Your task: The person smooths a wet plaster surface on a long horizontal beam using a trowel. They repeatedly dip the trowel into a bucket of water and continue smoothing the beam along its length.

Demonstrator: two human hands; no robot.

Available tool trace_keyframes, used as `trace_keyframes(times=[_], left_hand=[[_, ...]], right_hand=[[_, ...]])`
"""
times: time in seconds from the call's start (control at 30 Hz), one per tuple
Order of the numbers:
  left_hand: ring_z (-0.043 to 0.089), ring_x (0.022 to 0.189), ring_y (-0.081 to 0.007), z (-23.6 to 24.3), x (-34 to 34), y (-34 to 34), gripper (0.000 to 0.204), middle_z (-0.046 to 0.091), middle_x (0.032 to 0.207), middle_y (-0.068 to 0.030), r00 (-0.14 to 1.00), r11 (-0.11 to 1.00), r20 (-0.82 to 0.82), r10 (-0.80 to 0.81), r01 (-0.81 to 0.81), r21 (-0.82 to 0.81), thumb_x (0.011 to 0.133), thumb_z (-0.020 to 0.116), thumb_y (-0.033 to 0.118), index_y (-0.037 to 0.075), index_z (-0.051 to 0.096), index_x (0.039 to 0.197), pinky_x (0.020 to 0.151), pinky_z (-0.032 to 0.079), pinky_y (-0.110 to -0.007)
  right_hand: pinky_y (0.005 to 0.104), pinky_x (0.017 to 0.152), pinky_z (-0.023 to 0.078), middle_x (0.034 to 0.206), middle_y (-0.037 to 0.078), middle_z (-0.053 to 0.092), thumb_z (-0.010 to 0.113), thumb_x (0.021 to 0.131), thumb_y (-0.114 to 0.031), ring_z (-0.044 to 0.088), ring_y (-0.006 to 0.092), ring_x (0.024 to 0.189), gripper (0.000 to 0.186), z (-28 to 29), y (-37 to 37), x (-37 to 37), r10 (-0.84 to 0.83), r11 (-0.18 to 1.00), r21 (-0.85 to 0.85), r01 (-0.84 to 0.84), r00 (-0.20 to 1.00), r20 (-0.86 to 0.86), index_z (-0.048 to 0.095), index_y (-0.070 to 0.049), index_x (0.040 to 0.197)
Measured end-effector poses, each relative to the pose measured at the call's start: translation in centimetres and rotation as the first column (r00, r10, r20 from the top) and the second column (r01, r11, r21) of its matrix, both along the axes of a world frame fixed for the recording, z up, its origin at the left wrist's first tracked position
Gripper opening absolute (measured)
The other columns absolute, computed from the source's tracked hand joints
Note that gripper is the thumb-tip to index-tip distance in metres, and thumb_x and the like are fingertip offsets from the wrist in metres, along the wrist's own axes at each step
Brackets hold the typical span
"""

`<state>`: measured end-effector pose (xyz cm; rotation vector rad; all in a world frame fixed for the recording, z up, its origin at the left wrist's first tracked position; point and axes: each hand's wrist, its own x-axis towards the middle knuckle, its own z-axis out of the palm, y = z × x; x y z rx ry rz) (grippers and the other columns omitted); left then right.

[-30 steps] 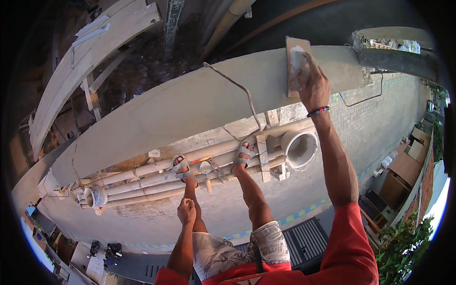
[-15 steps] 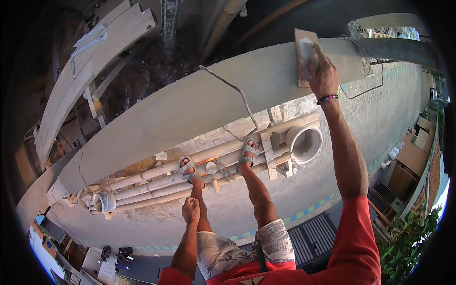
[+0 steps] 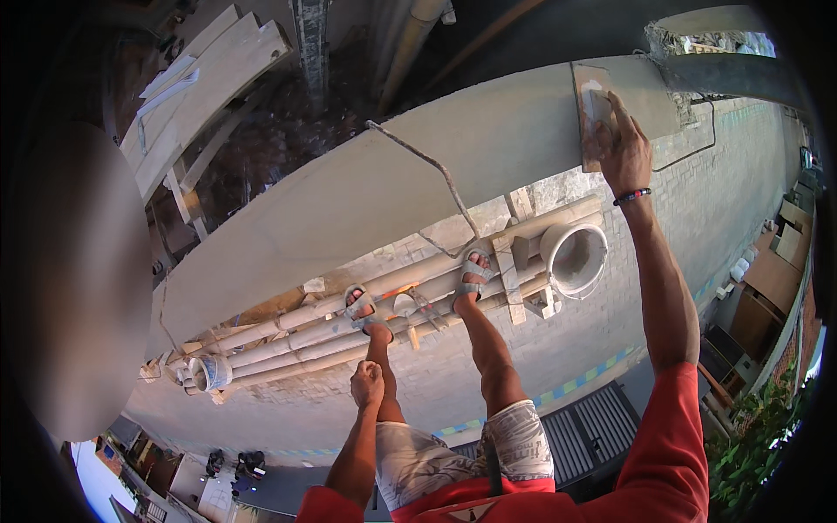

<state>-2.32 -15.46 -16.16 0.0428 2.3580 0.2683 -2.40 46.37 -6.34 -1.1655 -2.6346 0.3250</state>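
My right hand point(image 3: 626, 150) grips a wooden plastering float point(image 3: 593, 119), its flat board against the smooth grey plastered band point(image 3: 488, 135) near that band's right end. A dark beaded bracelet is on that wrist. In front of my right shin, my left hand is not on the plaster: it is a closed fist point(image 3: 367, 383) beside my left shin, and no object shows in it. A bent piece of rebar point(image 3: 427, 163) sticks out over the plaster between the float and my feet.
My sandalled feet stand on bamboo poles point(image 3: 296, 336) high above the ground. A white bucket point(image 3: 578, 259) stands right of them, a smaller pail point(image 3: 210, 373) at the far left. A tool with an orange handle point(image 3: 408, 288) lies between my feet. Something large and blurred point(image 3: 83, 288) covers the left side.
The float in my right hand has slid right along the plaster. My left fist stays low beside my shin. A blurred shape has come into the left side of the view.
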Motion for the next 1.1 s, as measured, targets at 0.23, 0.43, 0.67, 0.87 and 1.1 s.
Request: trace_keyframes(times=[0.23,0.43,0.67,0.87,1.1], left_hand=[[0.068,0.083,-0.0298,0.8,0.4,0.6,0.019,0.069,0.087,-0.0147,0.999,1.0,0.023,0.022,-0.022,-0.005,0.085,0.061,0.024,0.006,0.063,0.092,0.072,0.053,-0.039],[0.068,0.083,-0.0308,-0.1,1.0,-0.5,0.02,0.069,0.086,-0.0143,1.0,1.0,-0.002,0.01,-0.01,-0.025,0.083,0.063,0.025,0.007,0.064,0.091,0.071,0.052,-0.041],[0.068,0.082,-0.0295,0.5,0.1,1.6,0.019,0.069,0.086,-0.0124,0.997,0.994,0.065,-0.035,0.041,-0.1,0.082,0.063,0.025,0.008,0.065,0.092,0.073,0.052,-0.04],[0.067,0.082,-0.0289,0.4,0.4,0.9,0.02,0.069,0.087,-0.0127,0.998,0.994,0.022,-0.051,0.053,-0.098,0.083,0.063,0.025,0.008,0.065,0.092,0.074,0.052,-0.04],[0.066,0.08,-0.0319,-0.1,0.3,1.2,0.02,0.069,0.085,-0.0132,0.997,0.994,0.049,-0.061,0.065,-0.086,0.083,0.062,0.025,0.008,0.065,0.091,0.074,0.052,-0.041]], right_hand=[[0.04,0.068,0.052,0.084,0.012,0.057,0.063,0.084,-0.016,0.058,0.0299,0.075,0.049,0.1,-12.8,-3.4,0.464,0.873,-0.135,-0.468,0.884,-0.065,0.051,-0.013,0.131],[0.0429,0.07,0.051,0.088,0.016,0.062,0.058,0.085,-0.016,0.062,0.0351,0.076,0.046,0.6,0.5,7.1,-0.031,0.999,-0.025,0.033,0.997,0.076,0.051,-0.011,0.13],[0.042,0.07,0.051,0.085,0.014,0.059,0.064,0.078,-0.014,0.062,0.035,0.079,0.053,0.3,-2.8,0.7,0.068,0.991,-0.113,-0.072,0.997,-0.04,0.051,-0.018,0.129],[0.0419,0.071,0.051,0.09,0.016,0.062,0.06,0.083,-0.013,0.063,0.0331,0.081,0.05,1.1,-1.9,8.5,0.056,0.996,-0.071,-0.053,0.997,0.045,0.05,-0.014,0.132],[0.042,0.067,0.052,0.083,0.012,0.059,0.061,0.083,-0.018,0.061,0.0314,0.077,0.046,1.4,-5.4,3.6,0.191,0.973,-0.129,-0.191,0.982,-0.018,0.053,-0.015,0.127]])
